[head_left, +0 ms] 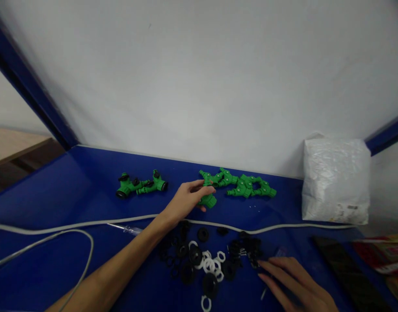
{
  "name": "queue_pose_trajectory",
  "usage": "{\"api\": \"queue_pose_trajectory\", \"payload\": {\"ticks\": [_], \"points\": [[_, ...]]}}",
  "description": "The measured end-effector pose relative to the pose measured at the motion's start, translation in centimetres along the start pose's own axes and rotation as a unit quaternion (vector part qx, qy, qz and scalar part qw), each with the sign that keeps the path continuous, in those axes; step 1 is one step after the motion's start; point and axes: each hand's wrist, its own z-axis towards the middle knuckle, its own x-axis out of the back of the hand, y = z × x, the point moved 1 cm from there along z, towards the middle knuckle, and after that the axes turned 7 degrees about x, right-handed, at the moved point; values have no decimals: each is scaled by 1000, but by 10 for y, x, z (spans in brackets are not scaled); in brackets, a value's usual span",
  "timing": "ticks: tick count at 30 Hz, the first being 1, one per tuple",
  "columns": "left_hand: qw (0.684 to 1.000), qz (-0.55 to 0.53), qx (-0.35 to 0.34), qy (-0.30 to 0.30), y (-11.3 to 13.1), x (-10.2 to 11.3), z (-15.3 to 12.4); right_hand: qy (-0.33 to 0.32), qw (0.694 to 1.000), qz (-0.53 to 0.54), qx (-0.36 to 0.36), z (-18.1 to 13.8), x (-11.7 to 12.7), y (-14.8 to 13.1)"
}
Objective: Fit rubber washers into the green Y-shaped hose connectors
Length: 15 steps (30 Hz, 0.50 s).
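Near the centre of the frame, the left hand (186, 197) pinches a green plastic Y-shaped connector (208, 200) between thumb and fingers, above the blue desk (88, 186). More green branching plastic connectors (244, 187) lie just right of it. At lower right, the right hand (299, 279) has its fingers stretched out beside small black plastic parts (252, 247); whether it grips anything cannot be told. White plastic rings (215, 263) lie at bottom centre, among black round pieces (210, 285).
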Motion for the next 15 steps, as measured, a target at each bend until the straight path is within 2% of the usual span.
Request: {"api": "queue_pose_trajectory", "payload": {"ticks": [5,9,12,15], "points": [[1000,4,-8,7,0,4,2,20,997,27,-64,8,-15,-4],[1000,4,-6,-1,-1,3,2,42,996,25,-74,3,-11,1],[1000,4,-4,-5,-2,2,2,-3,997,69,-40,-3,-7,6],[1000,3,-2,-13,-3,2,2,-15,993,106,-56,-7,-8,8]]}}
